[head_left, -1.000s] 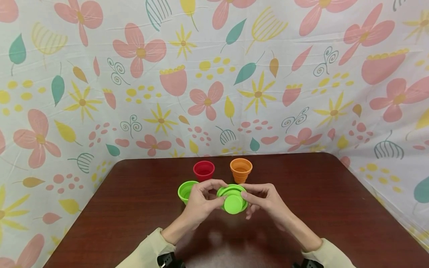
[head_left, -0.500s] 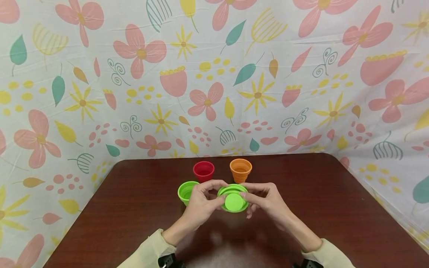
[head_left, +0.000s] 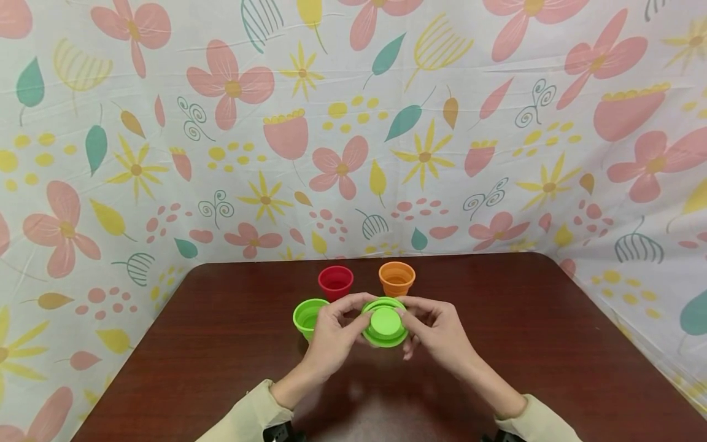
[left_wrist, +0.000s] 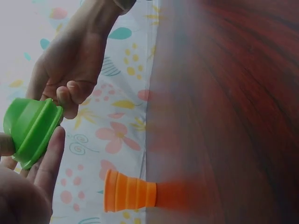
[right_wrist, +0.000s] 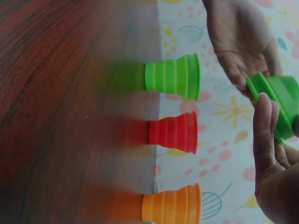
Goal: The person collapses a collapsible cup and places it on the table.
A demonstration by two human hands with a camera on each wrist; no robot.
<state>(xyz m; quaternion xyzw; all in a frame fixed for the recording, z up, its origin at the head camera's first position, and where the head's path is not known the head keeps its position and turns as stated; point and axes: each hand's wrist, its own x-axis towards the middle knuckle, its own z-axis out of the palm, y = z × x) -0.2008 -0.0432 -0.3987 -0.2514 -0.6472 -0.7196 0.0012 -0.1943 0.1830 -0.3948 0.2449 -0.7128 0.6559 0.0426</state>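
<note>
Pinching the bright-green, ridged, rubbery-looking round cup (head_left: 386,321) between left hand (head_left: 334,326) and right hand (head_left: 440,331) above the reddish-brown wooden counter (head_left: 525,331), having just raised and turned it more base-on, apparently squaring it for even pressing.

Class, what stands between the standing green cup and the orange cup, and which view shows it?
The red cup, between standing green cup and orange cup, in the right wrist view.
</note>
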